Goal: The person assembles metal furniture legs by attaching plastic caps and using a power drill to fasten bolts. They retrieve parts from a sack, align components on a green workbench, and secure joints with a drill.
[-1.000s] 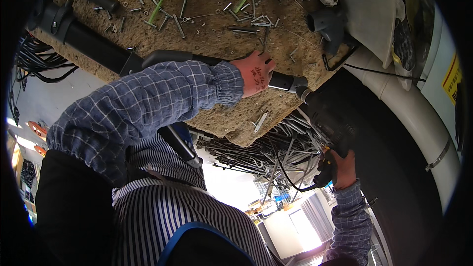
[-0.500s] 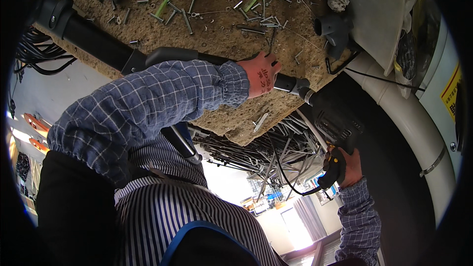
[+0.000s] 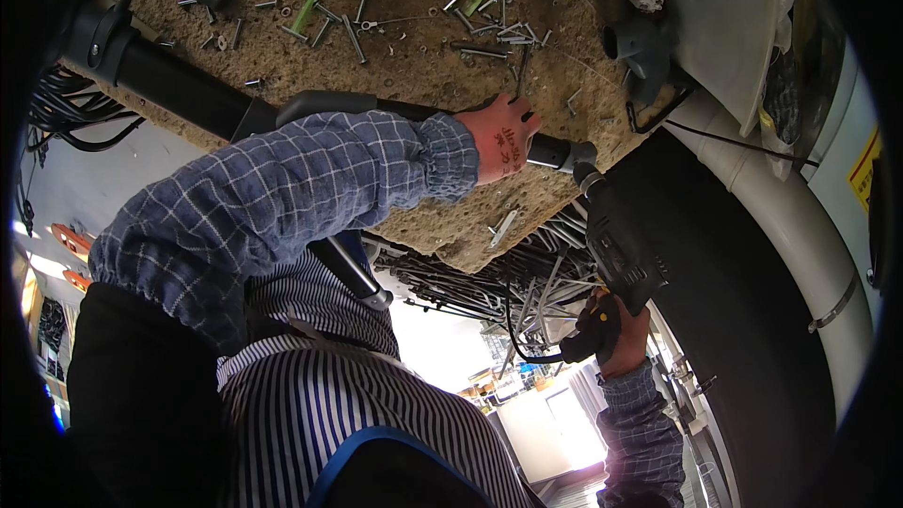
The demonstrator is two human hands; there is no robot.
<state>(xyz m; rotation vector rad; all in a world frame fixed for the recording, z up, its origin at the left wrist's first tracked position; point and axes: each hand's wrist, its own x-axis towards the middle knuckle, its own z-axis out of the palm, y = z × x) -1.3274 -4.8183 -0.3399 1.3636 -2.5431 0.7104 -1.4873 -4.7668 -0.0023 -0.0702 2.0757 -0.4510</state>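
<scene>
At a black tube (image 3: 551, 151) gripped by the left hand (image 3: 497, 141), a drill (image 3: 621, 249) is clasped in the right hand (image 3: 628, 341). Positioning seems done, completion unclear.

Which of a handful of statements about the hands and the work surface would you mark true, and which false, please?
1. The right hand holds a black power tool. True.
2. The left hand grips a black tube. True.
3. The black power tool's front points away from the black tube. False: it points at the tube's right-hand end.
4. Loose bolts lie on the brown work surface. True.
5. Nothing green lies there. False: a green strip does.
6. Both forearms are bare. False: checked sleeves cover them.
</scene>
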